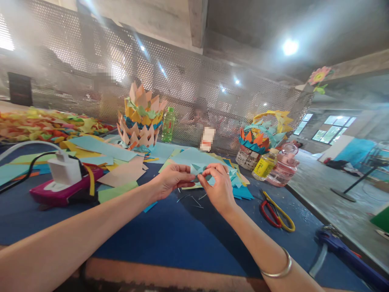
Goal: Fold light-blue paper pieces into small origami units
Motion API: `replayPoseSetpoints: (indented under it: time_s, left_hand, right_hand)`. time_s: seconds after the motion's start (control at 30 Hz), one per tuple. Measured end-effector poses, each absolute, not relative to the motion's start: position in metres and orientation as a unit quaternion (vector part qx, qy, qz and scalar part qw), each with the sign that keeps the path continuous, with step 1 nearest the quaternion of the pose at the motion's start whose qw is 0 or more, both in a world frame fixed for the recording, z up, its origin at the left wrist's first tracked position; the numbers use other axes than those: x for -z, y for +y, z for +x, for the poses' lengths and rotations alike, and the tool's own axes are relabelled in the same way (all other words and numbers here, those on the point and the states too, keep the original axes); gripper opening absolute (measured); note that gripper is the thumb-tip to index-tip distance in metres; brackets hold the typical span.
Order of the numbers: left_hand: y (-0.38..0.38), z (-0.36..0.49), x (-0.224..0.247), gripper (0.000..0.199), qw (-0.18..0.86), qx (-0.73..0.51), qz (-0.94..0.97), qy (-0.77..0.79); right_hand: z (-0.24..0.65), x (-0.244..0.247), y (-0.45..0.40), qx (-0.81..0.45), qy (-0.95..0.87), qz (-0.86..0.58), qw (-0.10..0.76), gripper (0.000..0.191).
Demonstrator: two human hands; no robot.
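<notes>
White charger (64, 172) on magenta block (53, 194); left hand (174, 178), thumb and fingertips nearly together, pinching left end of folded light-blue paper (195, 167); paper raised over blue table (152, 243), between hands, long axis roughly left-right, cannot tell where tip points; right hand (217, 184), thumb and forefinger pinched on right end; red-and-yellow-handled tool (275, 201) beyond, handles toward near right

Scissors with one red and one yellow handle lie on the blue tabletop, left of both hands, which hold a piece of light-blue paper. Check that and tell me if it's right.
The side is wrong: the head view shows the scissors to the right of the left hand and right hand. The rest of your statement stands.
</notes>
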State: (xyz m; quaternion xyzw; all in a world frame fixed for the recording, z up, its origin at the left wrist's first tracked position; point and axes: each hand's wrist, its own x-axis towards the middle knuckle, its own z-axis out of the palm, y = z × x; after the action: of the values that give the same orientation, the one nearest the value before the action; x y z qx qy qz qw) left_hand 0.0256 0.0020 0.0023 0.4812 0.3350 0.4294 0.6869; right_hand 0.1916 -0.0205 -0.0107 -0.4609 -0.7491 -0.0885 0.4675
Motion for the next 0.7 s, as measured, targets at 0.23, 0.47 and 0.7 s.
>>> replayPoseSetpoints:
  time_s: [0.23, 0.47, 0.7]
  left_hand:
    - [-0.0011, 0.0279, -0.004, 0.02, 0.674, -0.445, 0.476, 0.349]
    - [0.0014, 0.0286, 0.0004, 0.023, 0.669, -0.457, 0.465, 0.357]
    - [-0.0004, 0.0276, -0.003, 0.017, 0.649, -0.455, 0.504, 0.344]
  right_hand:
    - [0.1902, 0.0116, -0.02, 0.087, -0.747, -0.458, 0.475, 0.013]
    - [0.1898, 0.0101, -0.022, 0.082, -0.747, -0.461, 0.472, 0.012]
    - [0.1917, 0.0156, -0.0162, 0.011, -0.697, -0.481, 0.531, 0.046]
